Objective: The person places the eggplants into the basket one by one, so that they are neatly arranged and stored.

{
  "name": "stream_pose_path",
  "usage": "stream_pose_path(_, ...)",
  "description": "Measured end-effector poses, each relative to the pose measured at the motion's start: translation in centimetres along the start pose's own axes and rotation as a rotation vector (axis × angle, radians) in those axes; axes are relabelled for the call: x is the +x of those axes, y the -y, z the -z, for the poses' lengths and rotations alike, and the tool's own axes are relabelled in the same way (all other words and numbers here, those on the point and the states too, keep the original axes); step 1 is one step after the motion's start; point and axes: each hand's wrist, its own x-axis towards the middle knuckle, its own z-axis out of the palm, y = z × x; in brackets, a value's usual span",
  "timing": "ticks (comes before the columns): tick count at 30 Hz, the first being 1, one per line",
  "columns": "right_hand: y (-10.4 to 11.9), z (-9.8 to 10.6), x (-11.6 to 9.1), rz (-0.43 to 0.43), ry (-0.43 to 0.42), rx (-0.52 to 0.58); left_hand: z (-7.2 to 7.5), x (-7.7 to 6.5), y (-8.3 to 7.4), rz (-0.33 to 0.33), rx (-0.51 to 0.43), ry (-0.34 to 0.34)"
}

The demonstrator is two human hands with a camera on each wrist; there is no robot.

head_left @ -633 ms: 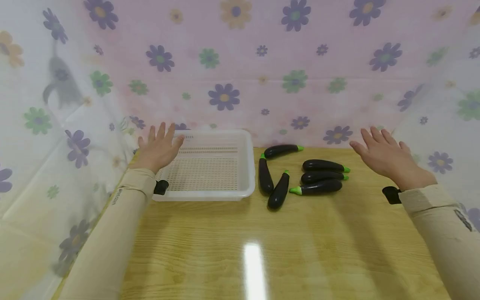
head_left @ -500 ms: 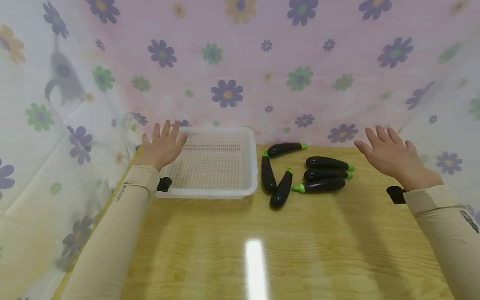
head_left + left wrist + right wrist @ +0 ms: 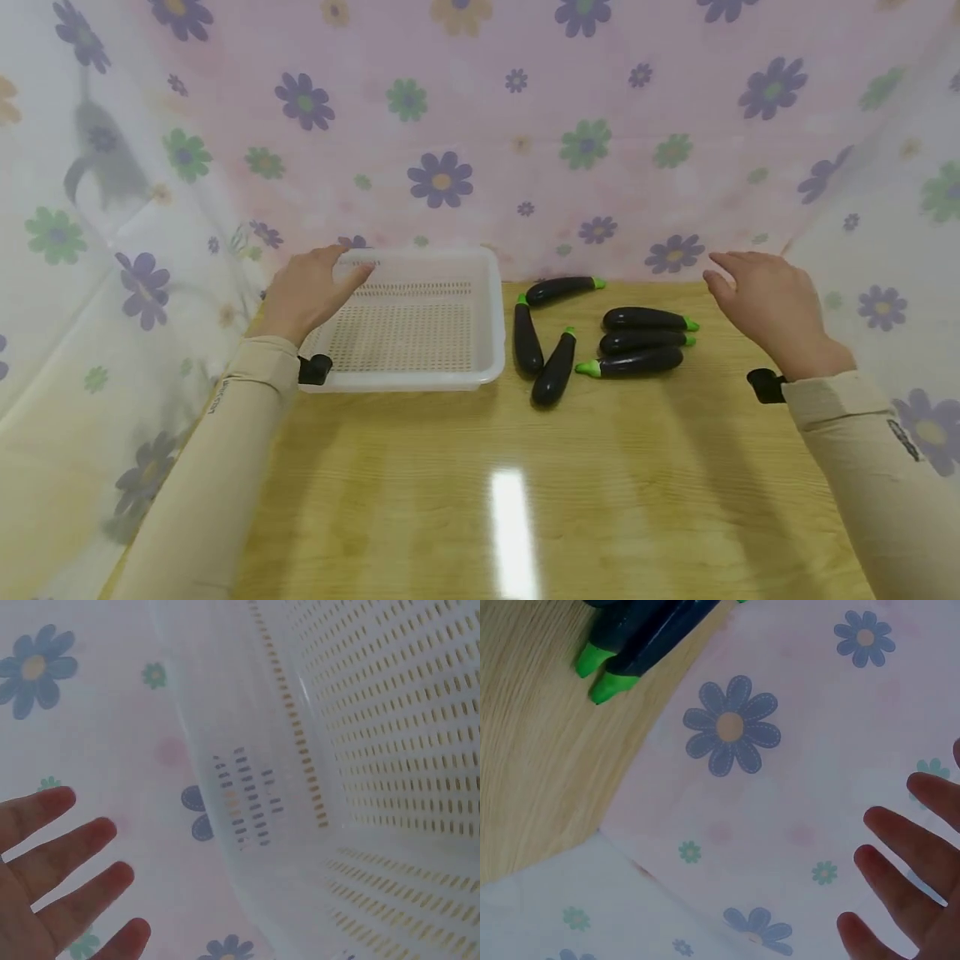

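My left hand (image 3: 303, 292) hovers over the left end of a white perforated plastic basket (image 3: 492, 325). In the left wrist view its fingers (image 3: 86, 840) are spread and hold nothing, beside the basket's wall (image 3: 247, 795). My right hand (image 3: 776, 308) is raised at the right, apart from the eggplants, with nothing in its grasp. Spread fingers (image 3: 900, 855) show in the right wrist view too. Three dark eggplants with green stems lie stacked side by side, the nearest eggplant (image 3: 641, 362) pointing its stem left. Others lie by the basket, among them one eggplant (image 3: 555, 371) lying slantwise.
Everything stands on a wood-grain table (image 3: 420, 467) with a bright light reflection near the front. A flowered cloth (image 3: 495, 125) rises right behind the basket and eggplants. More of this cloth hangs along the left and right sides.
Both hands have tipped forward from a spread, raised pose, so their fingers look shorter in the head view. The head view has shifted slightly. Basket and eggplants stay in place.
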Motion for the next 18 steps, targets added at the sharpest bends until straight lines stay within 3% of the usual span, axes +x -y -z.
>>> stream_pose_path(3, 0.0, -0.4, -0.7, -0.031, -0.089, 0.069, -0.1, -1.5, -0.5, 0.000, -0.137, -0.055)
stream_pose_path(7, -0.2, -1.7, -1.9, -0.070, -0.129, 0.156, -1.8, -4.3, -1.0, 0.026, -0.311, -0.159)
stream_pose_path(10, 0.0, -2.9, -2.4, -0.072, -0.155, 0.206, -3.0, -6.4, -0.5, 0.069, -0.376, -0.254)
stream_pose_path(16, 1.2, -5.2, -2.9, -0.097, -0.164, 0.329, -4.5, -9.8, 1.6, 0.285, -0.455, -0.538)
stream_pose_path(18, 1.7, -6.0, -2.8, -0.113, -0.179, 0.365, -5.1, -10.6, 2.3, 0.372, -0.510, -0.587)
